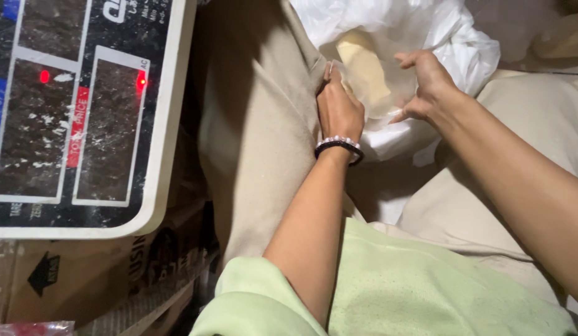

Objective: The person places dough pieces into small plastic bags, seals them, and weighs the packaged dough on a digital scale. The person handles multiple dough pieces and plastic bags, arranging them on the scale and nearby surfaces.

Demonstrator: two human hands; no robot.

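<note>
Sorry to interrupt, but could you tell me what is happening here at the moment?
A seated person is working a thin plastic bag with both bare hands in their lap. The left hand, with a beaded bracelet at the wrist, grips one edge of the bag, and the right hand pinches the other side. Something pale yellow shows through the plastic. A larger white plastic bag lies behind. A dusty electronic scale with red lights sits to the left on a cardboard box.
</note>
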